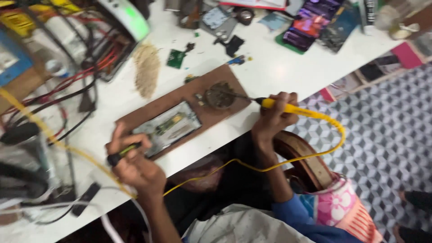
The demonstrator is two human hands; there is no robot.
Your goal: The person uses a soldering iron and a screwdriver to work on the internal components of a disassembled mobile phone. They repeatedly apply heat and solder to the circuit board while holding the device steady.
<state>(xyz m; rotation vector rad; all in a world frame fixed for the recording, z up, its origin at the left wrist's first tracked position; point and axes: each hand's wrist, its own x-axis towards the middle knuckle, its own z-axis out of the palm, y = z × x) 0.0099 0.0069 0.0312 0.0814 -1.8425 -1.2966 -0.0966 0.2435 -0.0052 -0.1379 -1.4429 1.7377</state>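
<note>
- The right hand point(272, 118) has its grip clamped on the yellow handle of a soldering iron point(288, 108), at about 3 o'clock from the middle of the view.
- The iron's thin metal tip points toward 9 o'clock and reaches a round, dark tip-cleaning pad point(219, 95); whether the two touch cannot be told through the blur.
- A yellow cord point(315, 155) leaves the handle's back end, loops down toward 5 o'clock, then runs back toward 8 o'clock under the edge of the surface.
- The left hand point(135, 164), at about 7 o'clock, has its grip closed around a small dark tool with a yellow-green band point(122, 153).
- That tool's end lies just beside the 8 o'clock corner of an opened phone point(167, 128), whose inner board shows.
- The phone lies flat on a brown board point(180, 96), tilted from 8 o'clock up toward 2 o'clock; the cleaning pad sits at the board's 2 o'clock end.
- The board rests on a white surface point(274, 67).
- Toward 10 o'clock lie tangled red and black wires point(76, 78) and a pale heap of sponge-like stuff point(147, 68).
- A small green circuit board point(175, 58) lies at 12 o'clock of the brown board.
</note>
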